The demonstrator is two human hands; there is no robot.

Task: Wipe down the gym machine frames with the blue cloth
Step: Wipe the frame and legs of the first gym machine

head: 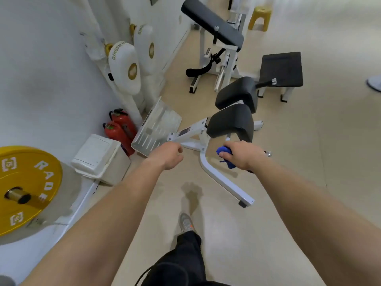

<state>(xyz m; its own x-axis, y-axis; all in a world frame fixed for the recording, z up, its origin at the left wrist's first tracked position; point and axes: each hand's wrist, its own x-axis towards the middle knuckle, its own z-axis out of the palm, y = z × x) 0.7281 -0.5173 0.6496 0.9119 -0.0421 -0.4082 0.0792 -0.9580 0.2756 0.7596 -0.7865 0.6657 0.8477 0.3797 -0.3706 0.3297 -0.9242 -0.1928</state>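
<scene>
My right hand (244, 156) grips the bunched blue cloth (225, 154) just below the nearer black pad (232, 122) of a white-framed back-extension machine. Its curved white base tube (218, 176) runs down toward a black end cap on the floor. My left hand (168, 156) hovers with curled fingers, holding nothing, in front of the machine's white slotted footplate (156, 126) and close to the frame's sloped beam (190, 132). A second black pad (237, 92) sits behind the first.
Two red fire extinguishers (119, 129) and a white box (99, 157) stand by the wall at left. A yellow weight plate (24, 188) is at the far left. Another white machine (218, 38), a black bench (281, 69) and a yellow stool (260, 17) stand farther back. My shoe (186, 221) is on the beige floor.
</scene>
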